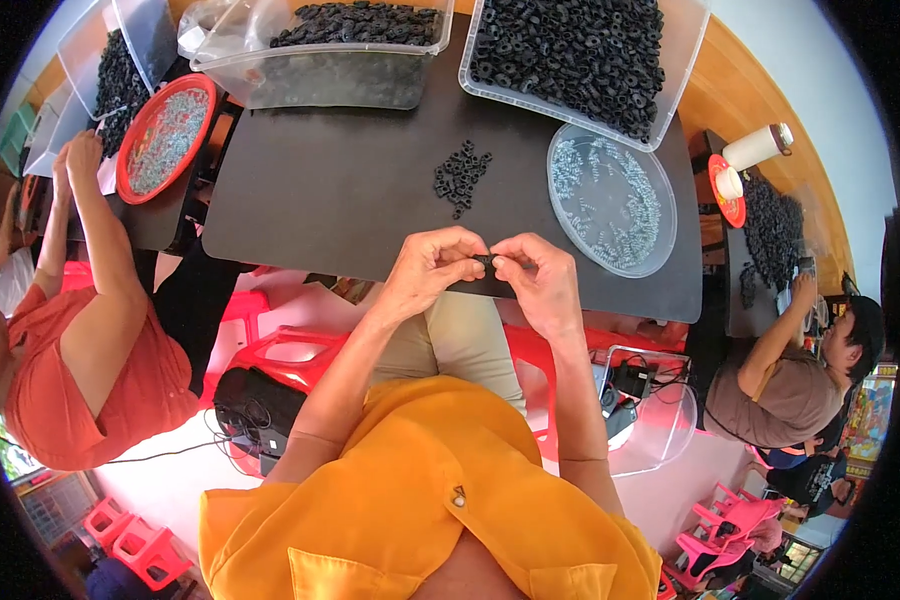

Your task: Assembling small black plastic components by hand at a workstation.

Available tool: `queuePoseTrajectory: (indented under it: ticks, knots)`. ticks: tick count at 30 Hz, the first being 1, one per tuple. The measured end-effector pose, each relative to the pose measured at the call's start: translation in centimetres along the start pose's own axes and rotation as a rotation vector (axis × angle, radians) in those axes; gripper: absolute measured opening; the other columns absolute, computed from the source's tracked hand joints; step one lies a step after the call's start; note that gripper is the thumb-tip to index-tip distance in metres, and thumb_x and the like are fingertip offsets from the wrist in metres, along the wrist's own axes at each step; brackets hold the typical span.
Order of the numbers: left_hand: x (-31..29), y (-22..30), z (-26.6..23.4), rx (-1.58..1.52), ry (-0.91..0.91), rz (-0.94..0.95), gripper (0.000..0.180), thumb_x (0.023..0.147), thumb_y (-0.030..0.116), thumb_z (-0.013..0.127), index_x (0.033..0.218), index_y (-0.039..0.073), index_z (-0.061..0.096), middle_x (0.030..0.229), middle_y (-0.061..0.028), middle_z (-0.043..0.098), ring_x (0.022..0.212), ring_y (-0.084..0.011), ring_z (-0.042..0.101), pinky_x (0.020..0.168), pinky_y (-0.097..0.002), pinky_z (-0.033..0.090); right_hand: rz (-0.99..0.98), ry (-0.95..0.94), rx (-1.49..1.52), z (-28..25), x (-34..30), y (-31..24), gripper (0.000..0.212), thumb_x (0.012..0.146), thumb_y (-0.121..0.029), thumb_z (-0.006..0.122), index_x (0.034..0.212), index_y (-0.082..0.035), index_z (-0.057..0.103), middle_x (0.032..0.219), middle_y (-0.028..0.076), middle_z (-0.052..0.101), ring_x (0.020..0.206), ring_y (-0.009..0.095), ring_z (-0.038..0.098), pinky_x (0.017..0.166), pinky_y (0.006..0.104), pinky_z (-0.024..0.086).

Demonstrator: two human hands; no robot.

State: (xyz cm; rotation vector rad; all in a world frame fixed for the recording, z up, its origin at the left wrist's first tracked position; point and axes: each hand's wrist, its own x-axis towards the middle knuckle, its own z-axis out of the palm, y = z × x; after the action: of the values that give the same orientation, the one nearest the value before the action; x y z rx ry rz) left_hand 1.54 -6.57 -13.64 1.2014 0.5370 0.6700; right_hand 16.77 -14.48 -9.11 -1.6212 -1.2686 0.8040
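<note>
Just over the near edge of the dark table (320, 190), a small black plastic part (486, 261) is pinched between both my hands. My left hand (432, 265) grips it from the left with thumb and forefinger. From the other side, the fingertips of my right hand (542, 280) close on the same part. Beyond them lies a small pile of black ring-like parts (461, 178). Right of the pile stands a round clear tray (610, 200) holding many small metal springs (642, 215).
At the back are a clear bin (335, 80) of black parts and another bin (570, 60) of black rings. A red tray (210, 110) of springs sits left. People work at left (100, 350) and right (785, 385). A white bottle (757, 147) stands at right.
</note>
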Motion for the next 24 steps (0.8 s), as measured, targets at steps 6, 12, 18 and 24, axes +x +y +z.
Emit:
queuePoseTrajectory:
  ticks: [6,12,18,24]
  knots:
    - [-0.1,-0.3,0.0,0.033,0.027,-0.002,0.009,0.083,-0.004,0.06,0.092,-0.003,0.06,0.079,-0.0052,0.065,0.074,-0.0099,0.064,0.068,-0.0232,0.053,-0.101,0.003,-0.187,0.5,0.2,0.3,0.007,0.081,0.006,0.056,0.088,0.005,0.058,0.074,0.009,0.061,0.067,0.012,0.061,0.059,0.0242,0.051]
    - [-0.1,-0.3,0.2,0.081,0.07,0.001,0.008,0.081,-0.005,0.061,0.089,-0.004,0.061,0.077,-0.0056,0.065,0.071,-0.0101,0.064,0.065,-0.0231,0.053,-0.112,-0.063,-0.213,0.1,0.6,-0.2,0.006,0.08,0.006,0.056,0.086,0.004,0.056,0.073,0.012,0.061,0.066,0.016,0.062,0.058,0.0271,0.05]
    - [0.0,-1.0,0.7,0.15,0.091,0.0,0.008,0.081,-0.005,0.061,0.088,-0.004,0.061,0.076,-0.003,0.063,0.067,-0.0077,0.06,0.063,-0.0213,0.051,-0.225,-0.013,-0.319,0.3,0.4,0.0,0.008,0.077,0.006,0.059,0.083,0.003,0.055,0.07,0.013,0.057,0.061,0.023,0.058,0.054,0.0331,0.043]
    - [0.1,-1.0,1.5,0.307,0.145,0.031,0.009,0.08,-0.006,0.062,0.088,-0.003,0.06,0.077,-0.0018,0.062,0.067,-0.0054,0.058,0.061,-0.0202,0.049,-0.288,0.066,-0.422,1.1,0.2,0.3,0.007,0.076,0.003,0.055,0.08,0.0,0.051,0.075,0.017,0.053,0.07,0.037,0.055,0.061,0.0447,0.044]
